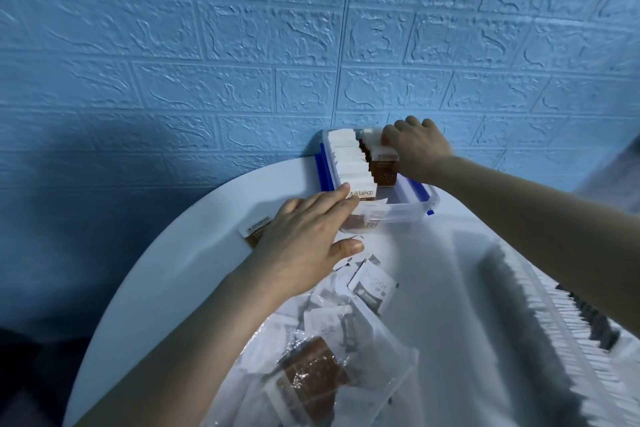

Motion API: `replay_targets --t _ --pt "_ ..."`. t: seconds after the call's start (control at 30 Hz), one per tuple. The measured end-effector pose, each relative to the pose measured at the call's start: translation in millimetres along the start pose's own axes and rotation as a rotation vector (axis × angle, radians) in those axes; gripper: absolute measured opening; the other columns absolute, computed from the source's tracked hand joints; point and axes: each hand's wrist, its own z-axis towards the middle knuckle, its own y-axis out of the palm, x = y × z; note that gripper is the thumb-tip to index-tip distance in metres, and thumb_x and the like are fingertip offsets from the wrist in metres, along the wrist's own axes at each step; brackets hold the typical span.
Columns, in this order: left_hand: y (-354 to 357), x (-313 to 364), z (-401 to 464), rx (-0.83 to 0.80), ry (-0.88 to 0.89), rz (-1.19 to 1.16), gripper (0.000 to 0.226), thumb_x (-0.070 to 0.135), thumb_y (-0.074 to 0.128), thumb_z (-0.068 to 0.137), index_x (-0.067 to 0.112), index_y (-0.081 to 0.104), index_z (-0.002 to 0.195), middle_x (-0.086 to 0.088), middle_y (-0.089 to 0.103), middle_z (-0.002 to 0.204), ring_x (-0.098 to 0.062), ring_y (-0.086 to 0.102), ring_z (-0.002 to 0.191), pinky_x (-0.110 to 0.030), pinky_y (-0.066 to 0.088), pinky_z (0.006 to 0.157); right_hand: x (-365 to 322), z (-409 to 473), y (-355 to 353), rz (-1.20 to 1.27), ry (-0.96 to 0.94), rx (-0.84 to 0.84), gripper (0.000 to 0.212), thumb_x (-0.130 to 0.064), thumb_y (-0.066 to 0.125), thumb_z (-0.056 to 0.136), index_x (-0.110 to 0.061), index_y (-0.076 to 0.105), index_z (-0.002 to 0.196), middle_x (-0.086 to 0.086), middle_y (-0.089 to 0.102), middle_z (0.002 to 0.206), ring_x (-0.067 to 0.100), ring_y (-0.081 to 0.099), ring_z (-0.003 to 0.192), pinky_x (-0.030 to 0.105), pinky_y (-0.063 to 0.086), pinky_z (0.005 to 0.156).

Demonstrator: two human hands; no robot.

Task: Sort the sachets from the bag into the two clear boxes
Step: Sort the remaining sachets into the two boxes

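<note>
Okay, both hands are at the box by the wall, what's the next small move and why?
Probably press the brown sachets under the right hand back against their row and let go. That hand grips them upright inside the box, beside the white row, with free space in front. The left hand lies flat at the box's near corner, seemingly steadying it.

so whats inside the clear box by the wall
The clear box holds two rows of upright sachets: white sachets on the left, brown sachets on the right. The right hand covers the far end of the brown row.
</note>
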Motion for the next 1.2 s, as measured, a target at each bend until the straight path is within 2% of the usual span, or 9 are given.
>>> replay_targets --t 0.13,0.4,0.53,0.63,0.8,0.97,1.03,1.1,1.2 --pt "-9.9 -0.9 -10.9 0.008 -0.03 0.005 0.068 0.052 0.039 0.097 0.03 0.009 0.153 0.013 0.001 0.162 -0.006 0.007 0.146 -0.025 0.01 0.112 3.0 -11.8 -14.7 0.153 0.018 0.009 0.045 -0.019 0.062 0.087 -0.017 0.047 0.128 0.009 0.051 0.126 0.028 0.044 0.119 0.037 0.034 0.096" --pt "-34.9 -18.7 -110.5 0.274 -0.426 -0.174 0.048 0.059 0.054 0.088 0.03 0.062 0.126 0.01 0.066 0.12 -0.014 0.062 0.107 -0.036 0.048 0.093 -12.9 -115.2 -87.5 0.502 -0.153 0.255 0.036 -0.032 0.068 0.082 -0.016 0.06 0.114 0.003 0.062 0.105 0.03 0.055 0.1 0.04 0.038 0.084" --pt "-24.3 -14.3 -154.4 0.114 -0.619 -0.381 0.078 0.08 0.042 0.063 0.031 0.066 0.117 0.015 0.069 0.102 -0.008 0.063 0.098 -0.032 0.05 0.089 -29.7 -192.3 -108.5 0.668 -0.243 0.216 0.03 -0.042 0.065 0.083 -0.021 0.063 0.104 -0.009 0.059 0.09 0.019 0.059 0.083 0.038 0.048 0.076" --pt "-13.8 -5.6 -166.4 0.087 -0.666 -0.436 0.064 0.067 0.063 0.071 0.027 0.064 0.121 0.009 0.067 0.114 -0.012 0.061 0.107 -0.03 0.046 0.093 -50.6 -234.2 -103.3 0.871 -0.153 0.048 0.047 -0.061 0.052 0.078 -0.026 0.062 0.109 -0.016 0.059 0.096 0.007 0.057 0.087 0.027 0.047 0.074" --pt "-0.2 9.1 -163.6 0.236 -0.593 -0.518 0.004 0.023 0.071 0.085 0.023 0.071 0.089 0.01 0.068 0.083 -0.015 0.065 0.085 -0.019 0.043 0.068 -85.5 -251.1 -80.4 1.305 0.169 -0.274 0.055 -0.052 0.061 0.082 -0.022 0.054 0.128 -0.006 0.062 0.116 0.008 0.059 0.101 0.018 0.046 0.082" --pt "-9.0 35.5 -160.2 0.471 -0.291 -0.614 0.009 0.023 0.068 0.085 0.027 0.075 0.09 0.012 0.07 0.082 0.002 0.062 0.076 -0.01 0.042 0.07 -100.6 -252.8 -86.2 1.497 0.304 -0.257 0.067 -0.047 0.062 0.086 -0.022 0.038 0.143 -0.008 0.05 0.126 0.003 0.047 0.113 0.018 0.033 0.089" --pt "-15.6 45.3 -159.8 0.518 -0.186 -0.633 0.015 0.025 0.063 0.084 0.026 0.075 0.093 0.008 0.071 0.086 -0.005 0.064 0.081 -0.017 0.046 0.073 -102.2 -251.2 -92.5 1.628 0.346 -0.196 0.049 -0.043 0.065 0.086 -0.021 0.053 0.129 -0.015 0.055 0.107 -0.003 0.052 0.096 0.016 0.037 0.082" --pt "-19.7 49.6 -161.3 0.547 -0.149 -0.624 0.017 0.026 0.063 0.085 0.023 0.076 0.096 0.009 0.071 0.089 -0.007 0.065 0.085 -0.023 0.049 0.076 -102.5 -251.1 -98.3 1.669 0.369 -0.048 0.022 -0.04 0.066 0.087 -0.018 0.064 0.086 -0.017 0.05 0.068 0.002 0.048 0.064 0.02 0.036 0.064" --pt "-20.6 45.4 -168.8 0.537 -0.197 -0.635 0.015 0.038 0.063 0.084 0.038 0.07 0.097 0.019 0.071 0.097 -0.001 0.066 0.093 -0.025 0.053 0.083 -101.9 -252.6 -103.9 1.795 0.411 0.139 0.017 -0.027 0.065 0.09 -0.023 0.068 0.073 -0.012 0.062 0.065 0.006 0.055 0.068 0.024 0.046 0.069"
